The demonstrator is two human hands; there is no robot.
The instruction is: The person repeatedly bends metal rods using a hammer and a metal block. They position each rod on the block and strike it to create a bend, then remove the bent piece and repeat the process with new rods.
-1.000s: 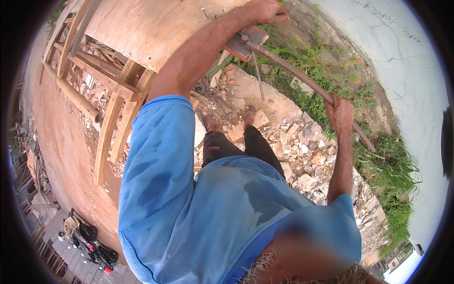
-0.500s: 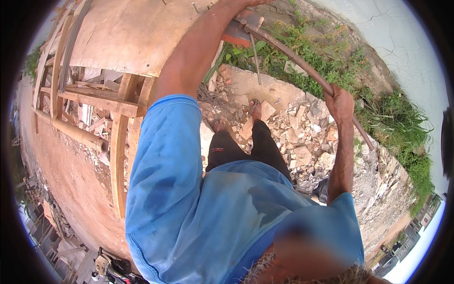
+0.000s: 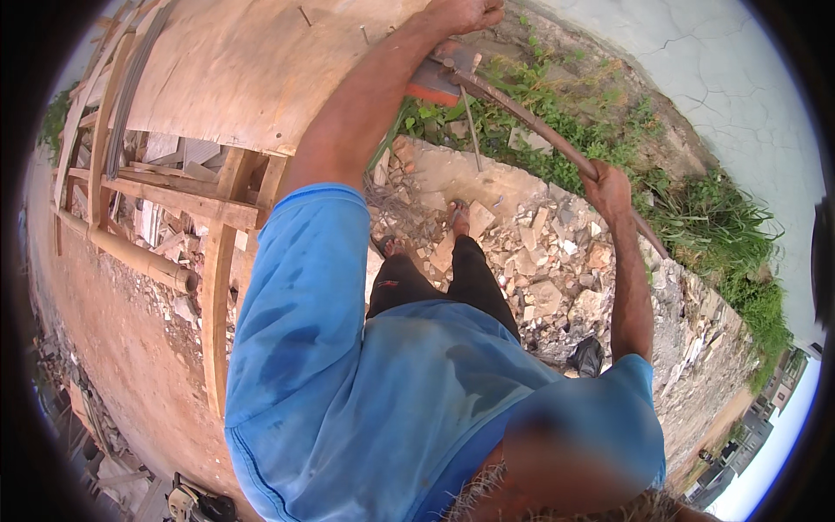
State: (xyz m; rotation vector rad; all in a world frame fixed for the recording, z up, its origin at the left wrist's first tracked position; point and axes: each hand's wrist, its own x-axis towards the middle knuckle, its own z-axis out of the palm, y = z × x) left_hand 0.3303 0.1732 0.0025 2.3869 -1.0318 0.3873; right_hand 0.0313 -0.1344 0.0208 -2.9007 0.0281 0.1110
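Note:
My right hand [image 3: 606, 189] is wrapped around a long, rusty metal bar [image 3: 541, 128], near its lower end. The bar slants up and left to a thicker head [image 3: 448, 63] at the edge of the wooden board. Beside that head a thin metal rod [image 3: 470, 122] sticks out past the edge toward me. At the top of the view my left hand [image 3: 467, 14] is closed above the board, beyond the bar's head; what its fingers hold, if anything, is hidden. A reddish-edged block [image 3: 432, 93] lies under the head.
The wide wooden board [image 3: 252, 70], with nails [image 3: 304, 16] standing up, rests on a timber frame [image 3: 217, 287]. A bamboo pole [image 3: 143, 252] juts out at left. Broken rubble [image 3: 544, 296] covers the ground by my feet. Weeds [image 3: 696, 217] grow along the pale wall [image 3: 748, 104].
My right hand and the lower end of the bar have shifted slightly left and away from me. The view has tilted a little, bringing more of my closed left hand into sight.

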